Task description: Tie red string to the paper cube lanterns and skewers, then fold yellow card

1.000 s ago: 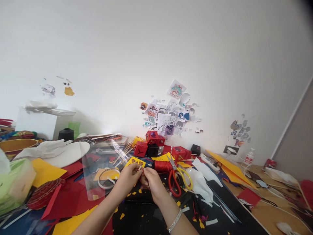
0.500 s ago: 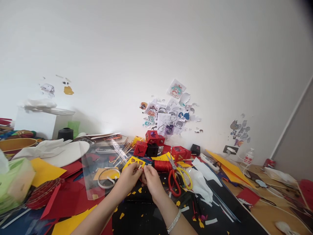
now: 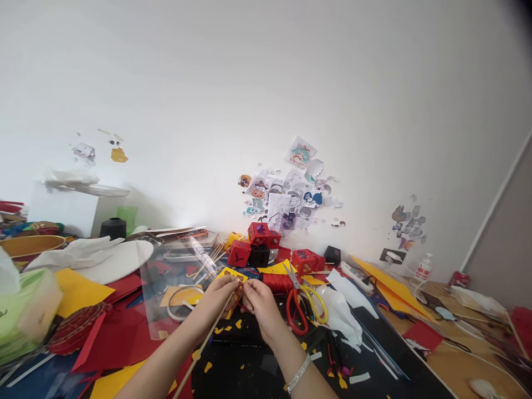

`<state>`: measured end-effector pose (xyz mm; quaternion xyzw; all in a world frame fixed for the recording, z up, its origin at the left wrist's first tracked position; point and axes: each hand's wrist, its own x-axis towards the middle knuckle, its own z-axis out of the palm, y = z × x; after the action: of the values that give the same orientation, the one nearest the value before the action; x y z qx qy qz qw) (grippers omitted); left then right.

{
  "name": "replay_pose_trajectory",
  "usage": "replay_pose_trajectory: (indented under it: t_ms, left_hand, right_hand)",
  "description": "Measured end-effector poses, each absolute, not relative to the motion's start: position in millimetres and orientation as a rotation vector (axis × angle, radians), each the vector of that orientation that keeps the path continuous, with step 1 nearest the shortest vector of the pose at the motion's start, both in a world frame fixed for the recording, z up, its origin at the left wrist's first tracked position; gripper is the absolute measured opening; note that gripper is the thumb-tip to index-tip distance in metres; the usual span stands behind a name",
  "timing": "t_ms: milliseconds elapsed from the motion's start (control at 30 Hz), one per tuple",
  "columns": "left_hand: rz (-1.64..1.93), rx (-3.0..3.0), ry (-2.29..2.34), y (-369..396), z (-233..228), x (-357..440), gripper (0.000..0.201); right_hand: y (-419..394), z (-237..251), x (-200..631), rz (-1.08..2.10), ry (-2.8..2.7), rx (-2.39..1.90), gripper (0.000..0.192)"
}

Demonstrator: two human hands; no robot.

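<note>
Swung the thin wooden stick (image 3: 203, 346) down toward the body since a second ago, tip pinched in the left hand (image 3: 218, 302) just left of the red thread spool (image 3: 277, 282). Right hand (image 3: 258, 303) closed on red thread (image 3: 238, 299) at that tip, touching the left. Looked like tying was underway. Scissors (image 3: 300, 302) sat just right of the spool.

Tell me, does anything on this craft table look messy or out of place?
Yes. Yellow paper scraps lie scattered over the black mat under the left hand and right hand, and the scissors lie open beside the red thread spool.
</note>
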<state>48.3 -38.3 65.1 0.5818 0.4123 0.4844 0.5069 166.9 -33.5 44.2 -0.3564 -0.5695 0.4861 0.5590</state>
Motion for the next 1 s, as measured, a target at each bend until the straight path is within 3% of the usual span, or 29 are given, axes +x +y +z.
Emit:
replay_pose_trajectory:
  t_ms: [1000]
  left_hand:
    - [1.221,1.519,0.905,-11,43,48,0.033]
  right_hand:
    - [-26,40,171,1.109,-1.286,-0.948,0.033]
